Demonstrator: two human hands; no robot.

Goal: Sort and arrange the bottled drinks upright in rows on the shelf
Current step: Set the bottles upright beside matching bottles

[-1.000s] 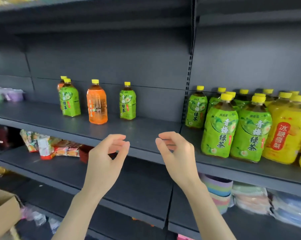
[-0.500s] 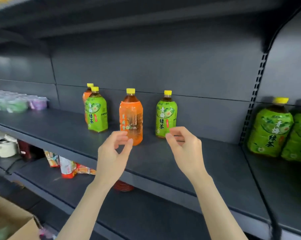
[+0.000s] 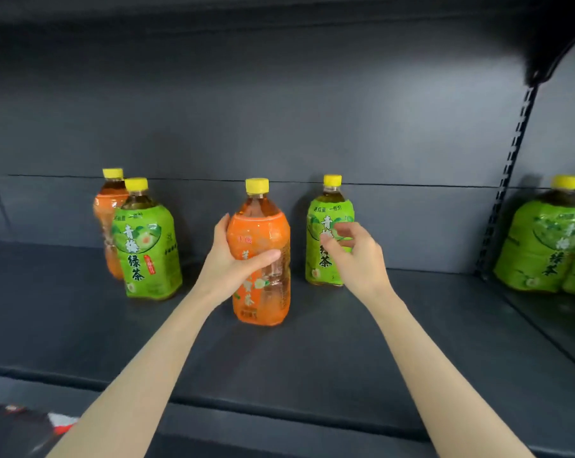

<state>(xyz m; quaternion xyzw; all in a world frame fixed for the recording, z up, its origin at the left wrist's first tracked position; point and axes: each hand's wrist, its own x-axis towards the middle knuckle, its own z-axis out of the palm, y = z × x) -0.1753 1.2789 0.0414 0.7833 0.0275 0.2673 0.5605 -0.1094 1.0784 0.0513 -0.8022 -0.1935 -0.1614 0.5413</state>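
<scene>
An orange tea bottle (image 3: 263, 226) with a yellow cap stands upright mid-shelf. My left hand (image 3: 226, 262) grips its left side, thumb across the label. To its right stands a green tea bottle (image 3: 329, 209). My right hand (image 3: 359, 256) hovers in front of it with fingers loosely curled and holding nothing; contact cannot be told. Further left, another green bottle (image 3: 147, 246) stands in front of a second orange bottle (image 3: 106, 206), partly hiding it. All rest on the dark grey shelf (image 3: 279, 365).
A slotted upright post (image 3: 511, 180) divides this bay from the one on the right, where more green bottles (image 3: 544, 246) stand. The upper shelf hangs overhead. Bare shelf surface lies in front of and between the bottles.
The view has moved closer and left along the shelf. Both hands have reached forward: the left has taken hold of the middle orange bottle, and the right has come up to the green one.
</scene>
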